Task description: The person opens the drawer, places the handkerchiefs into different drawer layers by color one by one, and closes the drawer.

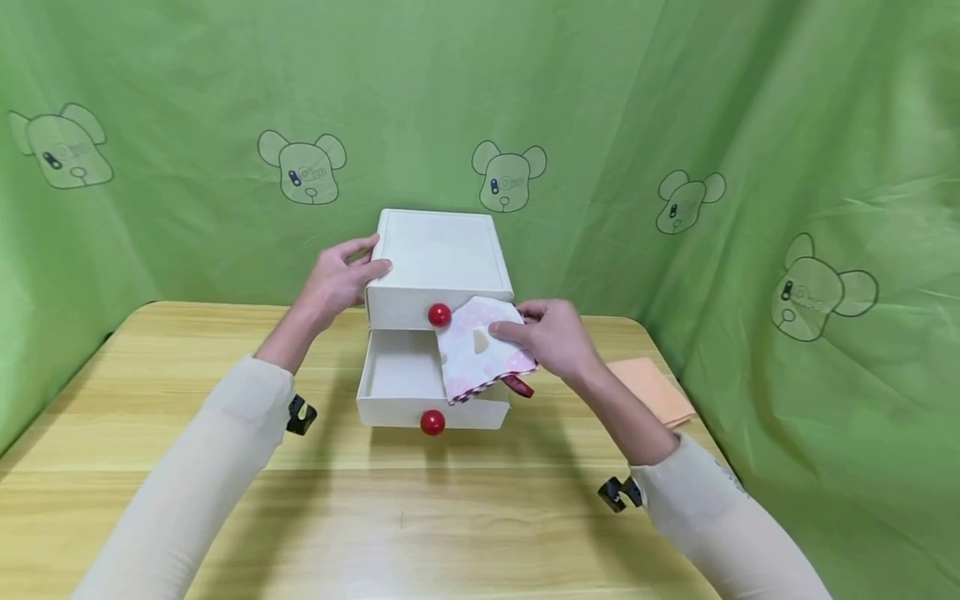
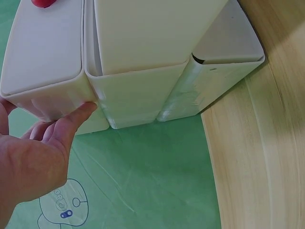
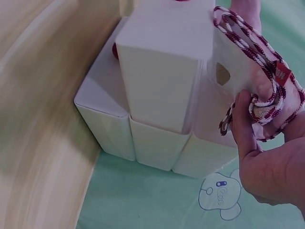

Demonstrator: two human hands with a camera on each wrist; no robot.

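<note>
A white drawer cabinet (image 1: pixel 442 250) stands toward the back of the table, its top drawer (image 1: pixel 401 308) closed. Below it, the lower drawer (image 1: pixel 401 412) is pulled out, with its pale inside showing at the left. My left hand (image 1: pixel 341 279) holds the cabinet's upper left edge, thumb on top and fingers against the side wall (image 2: pixel 57 100). My right hand (image 1: pixel 558 337) pinches a folded small towel (image 1: pixel 476 350), white and pink with a checked burgundy border and a red loop. The towel hangs over the right part of the pulled-out drawer, overlapping the closed drawer's front.
A folded orange cloth (image 1: pixel 648 387) lies at the table's right edge. Red round knobs (image 1: pixel 432 422) stick out from the drawer fronts. A green curtain (image 1: pixel 600 100) with bear drawings encloses the wooden table (image 1: pixel 225 467) at the back and sides.
</note>
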